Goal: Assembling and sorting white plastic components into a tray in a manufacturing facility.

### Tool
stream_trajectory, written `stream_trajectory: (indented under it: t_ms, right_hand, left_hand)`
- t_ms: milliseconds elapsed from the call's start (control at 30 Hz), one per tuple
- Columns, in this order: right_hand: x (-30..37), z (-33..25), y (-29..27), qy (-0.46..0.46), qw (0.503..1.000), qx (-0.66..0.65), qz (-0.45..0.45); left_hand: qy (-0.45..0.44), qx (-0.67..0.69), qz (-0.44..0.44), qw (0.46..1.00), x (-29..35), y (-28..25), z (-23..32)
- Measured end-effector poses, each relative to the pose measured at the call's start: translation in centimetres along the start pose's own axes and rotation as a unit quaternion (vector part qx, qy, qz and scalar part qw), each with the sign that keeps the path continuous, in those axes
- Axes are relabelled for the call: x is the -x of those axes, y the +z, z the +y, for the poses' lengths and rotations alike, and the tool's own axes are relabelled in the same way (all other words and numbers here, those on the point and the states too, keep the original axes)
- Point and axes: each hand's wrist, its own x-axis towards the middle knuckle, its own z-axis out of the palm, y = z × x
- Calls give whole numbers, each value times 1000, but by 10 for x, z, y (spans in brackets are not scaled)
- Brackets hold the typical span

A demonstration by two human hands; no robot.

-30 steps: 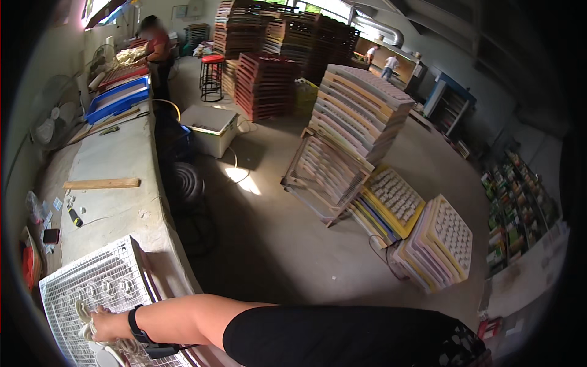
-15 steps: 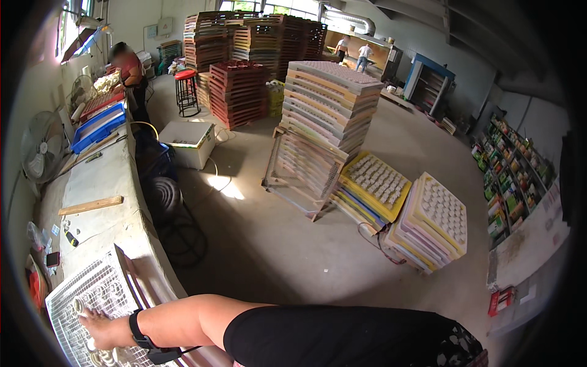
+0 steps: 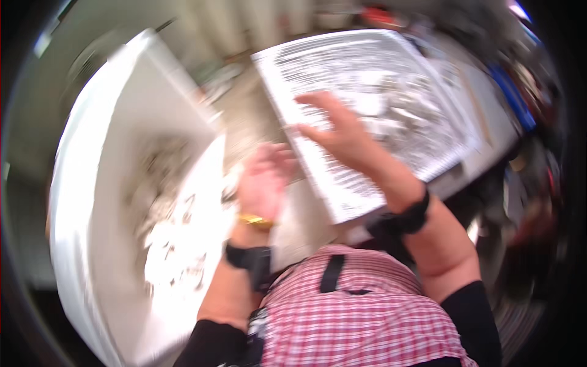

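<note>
My right hand (image 3: 339, 131) hovers over the near left side of a white mesh tray (image 3: 333, 205), thumb and fingers apart and nothing between them. Small pale pieces (image 3: 403, 110) lie in a heap on the mesh, too blurred for their kind to show. My left hand (image 3: 266, 180) is blurred in the gap between the tray and a large white box (image 3: 98, 153). Its fingers look stretched out, with nothing visible in them. Inside the box are many whitish pieces (image 3: 174, 244), also smeared by motion.
A pale worktop (image 3: 299, 223) bears the tray and runs off to the right. Farther along it stands a blue tray (image 3: 512, 95). Behind the mesh tray is a red item (image 3: 379, 17). The box's high wall rises on my left.
My view has swung from the room to the worktop and box. Both hands show now; before, one hand lay among pale pieces on the mesh tray.
</note>
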Motion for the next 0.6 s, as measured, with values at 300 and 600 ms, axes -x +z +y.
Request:
stream_trajectory:
  t_ms: [300,600]
  right_hand:
    - [8,-25,166,85,933,-84,-339]
    - [45,-68,314,95,853,-164,-486]
  left_hand:
    - [148,-17,370,917,194,-43,-5]
    - [387,172,460,780,273,-107,23]
